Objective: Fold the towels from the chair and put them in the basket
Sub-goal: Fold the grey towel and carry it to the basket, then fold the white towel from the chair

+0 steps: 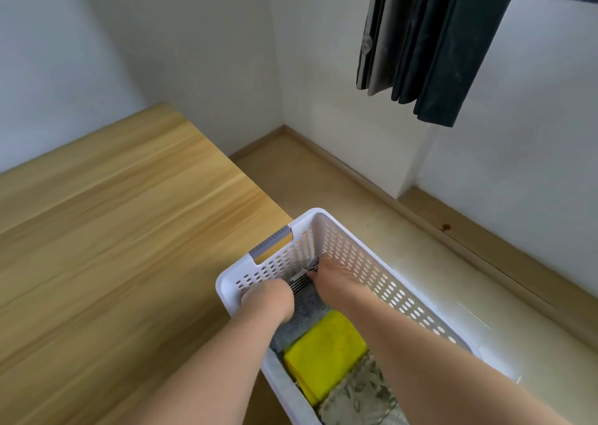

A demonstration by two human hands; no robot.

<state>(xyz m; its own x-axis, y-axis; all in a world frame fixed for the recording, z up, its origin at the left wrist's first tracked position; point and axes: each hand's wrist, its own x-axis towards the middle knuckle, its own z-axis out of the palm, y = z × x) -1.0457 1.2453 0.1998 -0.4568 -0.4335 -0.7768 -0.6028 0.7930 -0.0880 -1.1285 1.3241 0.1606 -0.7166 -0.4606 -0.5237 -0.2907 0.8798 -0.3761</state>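
The grey towel (307, 301), folded, with a black-and-white striped band at its far end, lies low in the far end of the white perforated basket (372, 269). Just nearer the camera sits a folded yellow towel (323, 353), and nearer still a patterned olive-grey towel (359, 395), so the three stand in a row along the basket.

Both hands are down inside the basket on the grey towel. The left hand (271, 298) is curled at the towel's left edge and appears to hold it, though its fingers are hidden behind the hand. The right hand (330, 271) pinches the striped end with its fingertips closed on the cloth.

The step in hand looks like seating this towel. To do it well, press it flat against the far wall, keep the fold edges square so it does not spring open, and let go only once it rests against the yellow towel without riding over it.

The basket stands on the floor beside a wooden table (113, 230). A dark curtain (437, 42) hangs above by the wall.
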